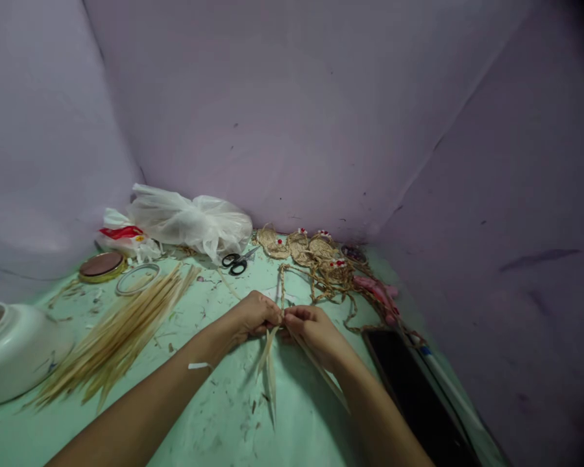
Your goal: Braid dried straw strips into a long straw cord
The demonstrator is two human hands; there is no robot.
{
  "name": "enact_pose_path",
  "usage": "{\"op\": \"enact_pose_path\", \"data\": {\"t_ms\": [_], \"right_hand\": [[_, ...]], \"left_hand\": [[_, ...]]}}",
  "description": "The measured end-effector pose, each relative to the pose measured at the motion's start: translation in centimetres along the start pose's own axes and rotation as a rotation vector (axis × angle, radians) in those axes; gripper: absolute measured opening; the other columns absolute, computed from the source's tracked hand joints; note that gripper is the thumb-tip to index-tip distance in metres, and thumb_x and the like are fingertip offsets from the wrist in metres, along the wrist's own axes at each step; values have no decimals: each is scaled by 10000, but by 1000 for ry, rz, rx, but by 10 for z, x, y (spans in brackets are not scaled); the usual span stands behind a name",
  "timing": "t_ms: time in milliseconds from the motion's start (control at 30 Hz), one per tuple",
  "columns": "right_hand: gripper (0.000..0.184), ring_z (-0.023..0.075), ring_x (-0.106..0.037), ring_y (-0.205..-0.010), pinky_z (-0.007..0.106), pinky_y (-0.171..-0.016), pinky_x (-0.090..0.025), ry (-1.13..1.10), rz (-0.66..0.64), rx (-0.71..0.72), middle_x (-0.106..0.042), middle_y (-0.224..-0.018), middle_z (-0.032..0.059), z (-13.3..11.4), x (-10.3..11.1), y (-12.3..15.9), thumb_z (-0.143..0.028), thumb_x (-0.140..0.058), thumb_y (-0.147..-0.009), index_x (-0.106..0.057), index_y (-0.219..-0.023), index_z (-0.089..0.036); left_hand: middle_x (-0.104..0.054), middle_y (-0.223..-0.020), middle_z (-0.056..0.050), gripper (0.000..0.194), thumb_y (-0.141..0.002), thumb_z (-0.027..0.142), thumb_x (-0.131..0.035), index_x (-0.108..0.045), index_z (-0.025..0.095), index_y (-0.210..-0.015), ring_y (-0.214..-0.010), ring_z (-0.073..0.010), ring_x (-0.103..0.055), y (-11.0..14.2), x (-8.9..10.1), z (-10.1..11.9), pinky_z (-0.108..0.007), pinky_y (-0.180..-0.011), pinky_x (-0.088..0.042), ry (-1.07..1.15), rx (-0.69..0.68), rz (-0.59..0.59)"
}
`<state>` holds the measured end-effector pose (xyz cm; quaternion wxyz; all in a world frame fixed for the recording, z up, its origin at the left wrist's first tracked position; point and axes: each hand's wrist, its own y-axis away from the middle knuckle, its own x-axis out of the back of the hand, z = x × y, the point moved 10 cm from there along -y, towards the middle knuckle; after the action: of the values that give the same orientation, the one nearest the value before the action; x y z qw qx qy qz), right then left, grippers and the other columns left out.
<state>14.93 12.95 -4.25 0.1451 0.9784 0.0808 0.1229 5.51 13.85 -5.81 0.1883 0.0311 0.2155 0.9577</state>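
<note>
Clock positions are centred on the hands, with 12 pointing away from the person. The green surface [214, 428] carries all items. A black flat panel [409, 395] lies at 4. The straw bundle [121, 337] is fanned out at 9; a white jar [24, 357] sits beyond it. A translucent plastic bag [194, 224] is at 11. Coiled braid pieces [299, 248] with red and white beads lie between 12 and 1, against a braid tangle [333, 275].

Left hand [255, 314]: closed, pinching the lower end of the braid [282, 285], which extends to 12. Right hand [316, 327]: fingers closed on strands at the same point. Loose strands [271, 383] hang toward 6; another passes under the right wrist toward 5.

Current step, as judged: working the strands where the braid ends. The next move calls for a firm left pinch and separated strands. The tangle could snag the braid; the right forearm could trap the strand beneath it. Black-handled scissors [237, 263] lie at 11, clear of both hands
</note>
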Motion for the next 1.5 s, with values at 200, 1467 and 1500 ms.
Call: {"op": "enact_pose_path", "data": {"t_ms": [200,1467,1500], "right_hand": [[83,25,-265,-343,179,-367,-170,-23,26,-22,-409,-358,-59,13,-10,-12,-159,-532,-559,-520,-488,-119],[166,142,-558,-615,221,-522,-308,766,167,226,-658,-672,71,-29,-7,16,-183,-491,-669,-653,-698,-154],[169,156,-568,-621,228,-515,-304,840,189,195,-661,-676,86,-32,-6,22,-200,-495,-674,-656,-693,-155]], "left_hand": [[-362,-312,54,63,-481,135,-470,-527,112,-465,-290,-39,-245,2,3,3,-194,-342,-153,-263,7,17],[-273,-320,75,88,-477,85,-489,-441,130,-418,-354,-37,-232,-2,21,-4,-194,-347,-126,-440,-16,232],[-268,-322,76,93,-476,79,-483,-437,131,-414,-358,-37,-226,-2,20,-4,-196,-349,-122,-437,-9,229]]}}
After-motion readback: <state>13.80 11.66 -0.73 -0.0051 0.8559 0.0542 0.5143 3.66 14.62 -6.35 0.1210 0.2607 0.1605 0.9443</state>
